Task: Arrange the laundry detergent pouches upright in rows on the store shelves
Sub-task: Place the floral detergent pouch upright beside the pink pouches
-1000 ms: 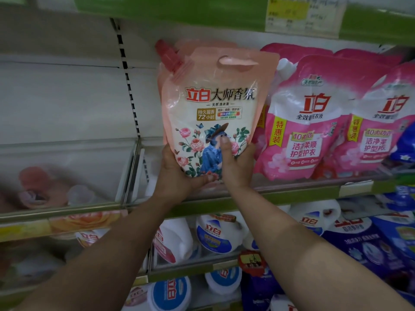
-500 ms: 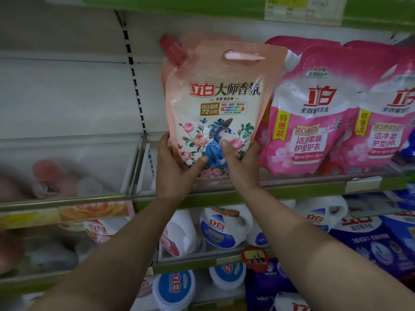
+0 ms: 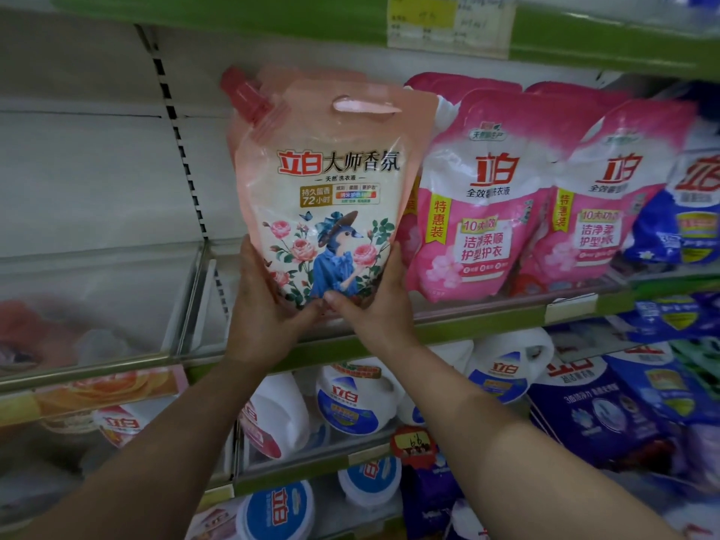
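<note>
From the head view, both hands are clamped on the bottom of the peach floral pouch [image 3: 331,196] at centre frame, left hand [image 3: 265,302] curled round its lower left corner and right hand [image 3: 374,302] round the lower right, thumbs meeting on the front. It stands upright just above the green shelf edge [image 3: 487,325]. The risk, I'd say, is that soft base folding on release, so the pouch slumps forward over the lip or leans right into the pink pouches [image 3: 483,196] just beside it. Open room lies left of centre, bare shelf up to the clear divider [image 3: 195,302]; a second peach pouch peeks out behind, and the upper shelf [image 3: 272,17] sits close overhead.
</note>
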{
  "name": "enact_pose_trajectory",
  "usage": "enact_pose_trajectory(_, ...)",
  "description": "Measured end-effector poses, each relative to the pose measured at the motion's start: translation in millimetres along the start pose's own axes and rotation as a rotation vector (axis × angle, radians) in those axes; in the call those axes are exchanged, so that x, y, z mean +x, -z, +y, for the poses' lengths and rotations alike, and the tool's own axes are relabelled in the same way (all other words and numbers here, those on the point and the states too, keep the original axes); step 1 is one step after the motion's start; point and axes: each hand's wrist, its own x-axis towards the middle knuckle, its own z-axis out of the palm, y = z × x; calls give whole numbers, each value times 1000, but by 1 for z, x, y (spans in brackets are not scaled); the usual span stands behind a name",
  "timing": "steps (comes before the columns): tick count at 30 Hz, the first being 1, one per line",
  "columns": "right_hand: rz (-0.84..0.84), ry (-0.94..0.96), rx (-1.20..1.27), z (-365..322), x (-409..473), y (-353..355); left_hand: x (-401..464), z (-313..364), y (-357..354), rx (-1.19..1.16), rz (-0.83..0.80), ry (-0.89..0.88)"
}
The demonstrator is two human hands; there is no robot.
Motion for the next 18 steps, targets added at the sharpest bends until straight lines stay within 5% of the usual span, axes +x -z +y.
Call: enact_pose_trajectory(18, -47, -170, -90, -18, -6, -1, -3, -5, 8, 107, -98, 108)
